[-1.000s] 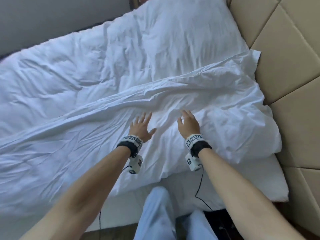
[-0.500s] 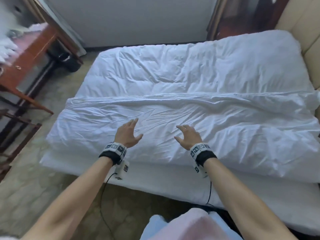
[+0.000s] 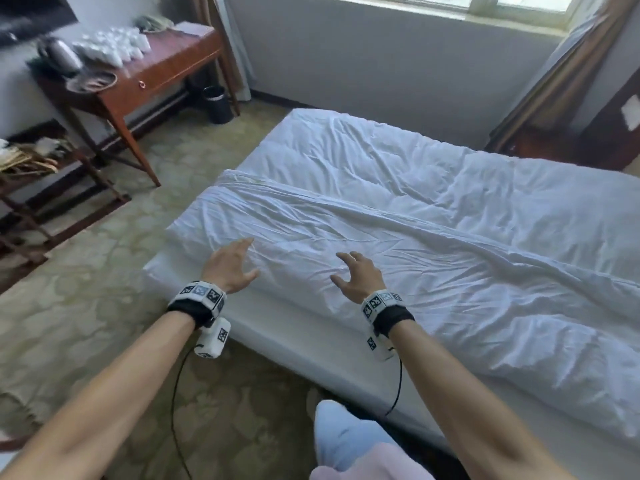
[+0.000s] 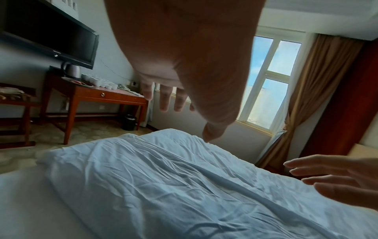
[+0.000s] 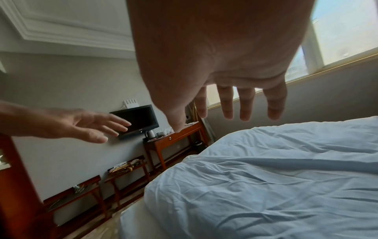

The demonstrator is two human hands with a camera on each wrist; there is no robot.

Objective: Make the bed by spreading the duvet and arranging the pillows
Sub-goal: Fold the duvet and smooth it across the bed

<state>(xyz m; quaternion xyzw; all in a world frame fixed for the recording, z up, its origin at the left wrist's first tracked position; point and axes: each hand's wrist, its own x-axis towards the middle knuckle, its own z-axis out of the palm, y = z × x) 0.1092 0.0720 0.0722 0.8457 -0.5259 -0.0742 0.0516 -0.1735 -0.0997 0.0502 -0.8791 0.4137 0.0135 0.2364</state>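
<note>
A white, creased duvet (image 3: 398, 237) lies over the bed, its near part folded back on itself in a long band (image 3: 450, 289). The bare mattress edge (image 3: 277, 327) shows along the near side. My left hand (image 3: 230, 265) hovers over the duvet's near foot corner, fingers spread, holding nothing. My right hand (image 3: 356, 278) hovers beside it over the folded band, fingers also spread and empty. Both wrist views show straight fingers (image 4: 165, 100) (image 5: 245, 106) above the duvet (image 4: 163, 186) (image 5: 276, 177), not touching it. No pillow is in view.
A wooden desk (image 3: 156, 74) with a kettle (image 3: 62, 57) and white cups stands at the far left, with a black bin (image 3: 216, 103) beside it. A luggage rack (image 3: 41, 188) is at the left. Patterned carpet (image 3: 86, 306) lies between me and the bed. Curtains (image 3: 561, 74) hang by the window.
The view and both hands have shifted from the headboard end toward the foot of the bed. Both hands stay open above the folded duvet.
</note>
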